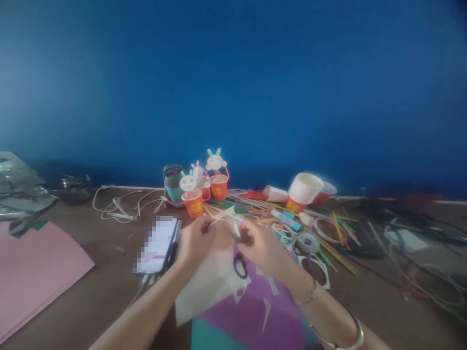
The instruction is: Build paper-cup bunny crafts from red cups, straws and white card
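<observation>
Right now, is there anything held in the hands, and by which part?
The right hand holds scissors by the handles. The left hand appears to pinch white paper at its edge, though blur hides the exact grip.

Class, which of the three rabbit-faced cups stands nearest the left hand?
The front cup, green-eared, just beyond the left hand; the pink-eared cup and rightmost rabbit cup stand farther back.

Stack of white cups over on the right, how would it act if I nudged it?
The cup stack might tip easily, since it stands tall and looks narrower toward the bottom. It's probably light for its size, as the cups look like paper.
</observation>
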The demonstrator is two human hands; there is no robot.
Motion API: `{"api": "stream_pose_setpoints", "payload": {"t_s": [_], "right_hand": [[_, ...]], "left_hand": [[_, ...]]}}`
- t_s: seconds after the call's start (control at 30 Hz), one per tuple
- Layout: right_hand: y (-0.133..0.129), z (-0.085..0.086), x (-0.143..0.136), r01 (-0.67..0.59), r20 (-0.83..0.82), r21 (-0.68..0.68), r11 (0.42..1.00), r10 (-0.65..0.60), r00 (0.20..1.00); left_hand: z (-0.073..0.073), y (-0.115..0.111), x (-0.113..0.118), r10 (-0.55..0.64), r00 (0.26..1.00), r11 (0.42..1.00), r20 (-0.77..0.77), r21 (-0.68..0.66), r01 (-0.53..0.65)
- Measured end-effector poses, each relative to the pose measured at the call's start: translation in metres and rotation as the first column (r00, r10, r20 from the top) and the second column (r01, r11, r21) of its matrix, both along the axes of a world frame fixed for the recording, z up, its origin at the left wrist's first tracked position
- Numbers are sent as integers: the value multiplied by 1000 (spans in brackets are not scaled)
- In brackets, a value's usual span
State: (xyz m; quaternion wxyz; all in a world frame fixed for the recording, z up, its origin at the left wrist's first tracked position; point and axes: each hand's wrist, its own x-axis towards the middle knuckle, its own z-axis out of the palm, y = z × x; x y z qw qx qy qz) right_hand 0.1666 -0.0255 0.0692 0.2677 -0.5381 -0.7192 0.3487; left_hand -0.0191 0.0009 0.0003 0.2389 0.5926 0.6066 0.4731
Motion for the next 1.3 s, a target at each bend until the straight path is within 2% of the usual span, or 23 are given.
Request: {"api": "stream_pose_setpoints", "payload": {"t_s": [0.13, 0.3, 0.53, 1.0, 1.3], "right_hand": [[-1, 1, 0, -12, 95, -56, 998, 18, 995], [-2, 2, 0, -2, 98, -41, 999, 6, 995], [1, 9, -1, 10, 54, -150, 989, -2, 999], [2, -4, -4, 35, 43, -80, 996, -31, 999], [1, 2, -3, 29, 69, -100, 995, -22, 997]], "left_hand": [[11, -8, 6, -63, 997, 997, -47, 45, 66], [19, -13, 10, -74, 993, 996, -88, 46, 78], [18, -15, 11, -84, 991, 995, -103, 49, 89], [20, -14, 11, -78, 994, 993, -83, 82, 84], [18, -14, 11, -78, 997, 995, -23, 64, 79]]}}
